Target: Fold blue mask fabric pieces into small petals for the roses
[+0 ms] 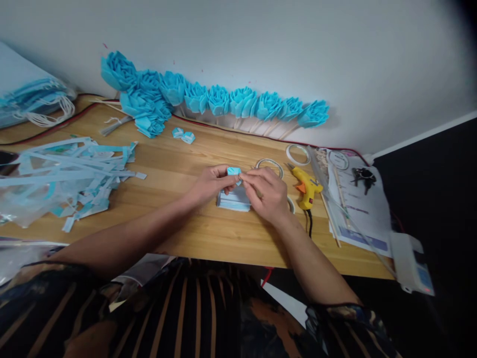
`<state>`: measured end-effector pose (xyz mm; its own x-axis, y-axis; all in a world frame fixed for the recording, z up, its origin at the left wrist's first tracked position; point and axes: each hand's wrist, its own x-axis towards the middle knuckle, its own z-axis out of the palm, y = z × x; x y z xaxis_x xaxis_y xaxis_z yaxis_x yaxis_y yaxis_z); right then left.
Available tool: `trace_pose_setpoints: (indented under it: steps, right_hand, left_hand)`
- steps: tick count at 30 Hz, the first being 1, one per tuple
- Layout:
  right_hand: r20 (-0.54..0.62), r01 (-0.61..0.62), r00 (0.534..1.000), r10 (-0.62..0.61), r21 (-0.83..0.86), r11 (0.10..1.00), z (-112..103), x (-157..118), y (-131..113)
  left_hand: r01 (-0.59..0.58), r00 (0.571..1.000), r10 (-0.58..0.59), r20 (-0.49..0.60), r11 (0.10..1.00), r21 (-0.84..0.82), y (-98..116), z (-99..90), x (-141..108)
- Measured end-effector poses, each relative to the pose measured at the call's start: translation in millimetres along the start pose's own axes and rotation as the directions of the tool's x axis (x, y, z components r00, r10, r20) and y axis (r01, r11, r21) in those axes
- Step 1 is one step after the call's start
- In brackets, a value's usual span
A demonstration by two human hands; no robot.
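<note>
A small folded blue piece (234, 171) is held up between both hands near the middle of the table. My left hand (217, 183) pinches its left and lower side. Closed around its right edge are the fingertips of my right hand (267, 193); the exact spot they grip is small and partly hidden. Below the hands lies a stack of pale blue sheets (234, 200), partly covered by my right hand. A roll of tape (270, 163) lies just behind my right hand, and another roll is mostly hidden beside that hand.
Blue flowers on sticks (218, 101) lean along the wall. Strip scraps (74, 171) cover the left side. Two folded blue pieces (184, 135) lie behind the hands. At right are a yellow glue gun (306, 186), a tape roll (298, 154), keys (364, 179) and papers (359, 211).
</note>
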<state>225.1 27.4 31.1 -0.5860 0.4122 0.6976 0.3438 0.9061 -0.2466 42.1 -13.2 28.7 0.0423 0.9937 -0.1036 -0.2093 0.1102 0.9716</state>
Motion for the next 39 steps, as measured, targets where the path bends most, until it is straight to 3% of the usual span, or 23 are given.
trace_pose_setpoints:
  steps: [3, 11, 15, 19, 24, 28, 32, 36, 39]
  right_hand:
    - [0.024, -0.007, 1.0, 0.006, 0.035, 0.999, -2, 1, -1]
    - [-0.052, -0.019, 0.998, 0.017, -0.045, 0.999, -4, 1, 0]
    - [-0.033, -0.009, 0.999, 0.007, -0.077, 0.997, -6, 1, 0]
    - [-0.026, -0.196, 0.98, 0.199, 0.087, 0.977, -9, 2, -1]
    - [0.108, -0.459, 0.887, 0.448, 0.3, 0.836, -6, 0, 2]
    - [0.152, -0.532, 0.842, 0.518, 0.39, 0.751, -1, -3, 6]
    - [0.139, -0.535, 0.828, 0.543, 0.488, 0.69, 1, -5, 9]
    - [-0.001, -0.514, 0.822, 0.569, 0.43, 0.743, 1, -5, 9]
    - [-0.133, -0.431, 0.869, 0.476, 0.27, 0.861, -1, -3, 5]
  left_hand:
    - [-0.015, 1.0, 0.015, 0.005, 1.0, 0.005, -1, -1.5, 1]
    - [-0.001, 0.996, 0.011, 0.084, 0.993, -0.119, -6, -3.7, 4]
    - [0.009, 0.998, -0.003, 0.065, 0.996, -0.09, -4, -5.2, 6]
    - [-0.004, 0.999, 0.001, 0.04, 0.998, 0.063, -5, -7.9, 8]
    - [-0.058, 0.997, 0.045, 0.06, 0.968, 0.245, 0, -7.9, 6]
    - [-0.057, 0.996, 0.037, 0.079, 0.964, 0.262, 1, -7.1, 4]
    - [-0.036, 0.999, 0.03, 0.035, 0.979, 0.201, -4, -7.6, 5]
    - [-0.007, 1.0, 0.007, -0.005, 0.999, 0.049, -8, -7.6, 8]
    - [0.009, 1.0, -0.01, -0.007, 0.999, -0.041, -8, -6.7, 9]
